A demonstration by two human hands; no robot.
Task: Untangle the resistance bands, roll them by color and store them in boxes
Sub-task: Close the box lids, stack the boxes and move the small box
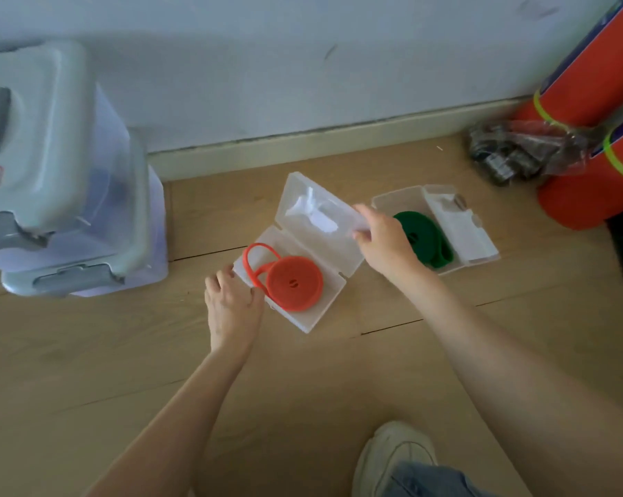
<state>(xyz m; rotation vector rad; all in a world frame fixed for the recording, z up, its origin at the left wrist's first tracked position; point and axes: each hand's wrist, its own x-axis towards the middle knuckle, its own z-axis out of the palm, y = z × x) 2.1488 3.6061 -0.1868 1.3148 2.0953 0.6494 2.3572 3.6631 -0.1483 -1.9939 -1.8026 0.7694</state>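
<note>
A rolled orange band (293, 283) lies in a clear plastic box (322, 306) on the wooden floor, with a loose loop (256, 252) sticking out over the box's left edge. My left hand (231, 303) rests on the box's left side, fingers touching the loop. My right hand (381, 236) grips the far edge of that box's raised lid (313, 224). Behind my right hand, a green band (428, 242) sits in a second clear box (385, 202) whose lid (460, 224) is folded open to the right.
A large translucent storage bin (62, 195) with a pale green lid stands at the left against the wall. Rolled orange mats (589, 138) and a crumpled plastic bag (518, 152) sit at the right. My shoe (392, 457) is near the bottom.
</note>
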